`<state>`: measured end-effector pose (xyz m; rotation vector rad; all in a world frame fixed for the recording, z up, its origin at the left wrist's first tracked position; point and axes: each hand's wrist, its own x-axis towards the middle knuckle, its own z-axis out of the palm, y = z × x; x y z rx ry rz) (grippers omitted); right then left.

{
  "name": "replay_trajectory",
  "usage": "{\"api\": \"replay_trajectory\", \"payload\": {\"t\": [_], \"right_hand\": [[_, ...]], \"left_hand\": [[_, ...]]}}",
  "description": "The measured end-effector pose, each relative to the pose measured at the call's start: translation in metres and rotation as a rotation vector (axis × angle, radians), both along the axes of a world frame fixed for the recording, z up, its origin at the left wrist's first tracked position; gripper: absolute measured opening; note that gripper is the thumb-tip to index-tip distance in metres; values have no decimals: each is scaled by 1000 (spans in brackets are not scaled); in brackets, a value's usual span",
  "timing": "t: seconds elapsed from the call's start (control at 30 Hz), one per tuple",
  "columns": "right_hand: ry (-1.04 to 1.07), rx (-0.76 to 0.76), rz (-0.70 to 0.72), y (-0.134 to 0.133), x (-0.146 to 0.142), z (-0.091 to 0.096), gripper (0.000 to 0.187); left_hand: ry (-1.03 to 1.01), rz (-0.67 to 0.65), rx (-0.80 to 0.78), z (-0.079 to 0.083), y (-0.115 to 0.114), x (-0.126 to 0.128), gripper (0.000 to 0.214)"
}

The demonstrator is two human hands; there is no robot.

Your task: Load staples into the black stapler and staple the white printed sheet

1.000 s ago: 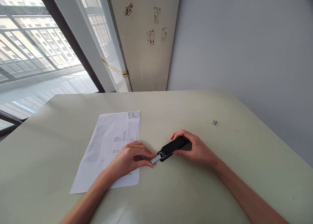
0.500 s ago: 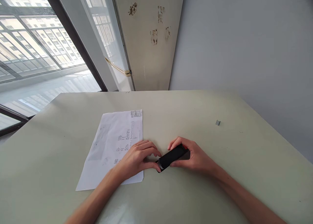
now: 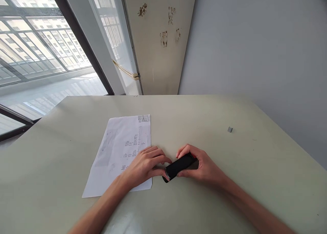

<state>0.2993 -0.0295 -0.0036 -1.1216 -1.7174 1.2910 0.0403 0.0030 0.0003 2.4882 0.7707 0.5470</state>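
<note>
A black stapler (image 3: 180, 166) with a bit of red at its rear lies slantwise between my hands, just right of the paper. My right hand (image 3: 198, 164) grips its rear half, thumb on the near side and fingers on the far side. At the front end, the thumb and forefinger of my left hand (image 3: 149, 162) pinch the tip. The left hand rests partly over a printed sheet of paper (image 3: 112, 159) and hides some of its right side. The stapler's underside is hidden.
A small grey piece (image 3: 230, 129), perhaps a strip of staples, lies on the pale table (image 3: 199, 121) to the right. Beyond the table's far edge stand a stained cream panel (image 3: 158, 64), a grey wall (image 3: 242, 50) and, to the left, a window (image 3: 46, 47).
The view has shifted slightly, moving the scene a little to the right. Both hands keep their hold on the stapler, and more of the dark base shows at its front tip.
</note>
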Motion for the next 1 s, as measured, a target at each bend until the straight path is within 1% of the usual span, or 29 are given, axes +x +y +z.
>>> {"api": "replay_trajectory", "payload": {"t": [0.13, 0.2, 0.27, 0.3, 0.33, 0.4, 0.47, 0.53, 0.6, 0.67, 0.77, 0.87, 1.0], "right_hand": [[-29, 11, -2, 2, 3, -1, 34], [-38, 12, -7, 4, 5, -1, 34], [-38, 15, -11, 5, 7, -2, 35], [-39, 19, -17, 6, 8, -2, 35], [-41, 22, -25, 7, 9, -2, 35], [-42, 20, -43, 8, 11, -1, 35], [-35, 7, -67, 9, 12, -1, 34], [-37, -12, -103, 11, 14, -1, 34], [-52, -19, -144, 14, 16, -2, 35], [-71, -13, -178, 16, 18, -3, 36], [-94, -7, -221, 18, 22, -3, 36], [-117, -15, -252, 18, 25, -2, 37], [-143, 3, -275, 17, 30, 0, 36]], "left_hand": [[15, 6, 16, 1, -1, 2, 37], [13, -2, 24, 5, 0, 0, 41], [-2, 4, 50, 9, 6, -5, 48], [-14, 28, 74, 11, 12, -11, 50], [-10, 70, 103, 12, 20, -18, 48], [26, 242, 181, 14, 42, -38, 40], [112, 475, 238, 13, 68, -64, 44], [205, 682, 229, 10, 94, -92, 54], [275, 807, 200, 7, 114, -117, 59], [336, 816, 193, 4, 124, -135, 60], [367, 783, 188, 1, 123, -143, 61], [326, 722, 139, -2, 109, -136, 60], [173, 623, 68, -1, 80, -121, 51]]}}
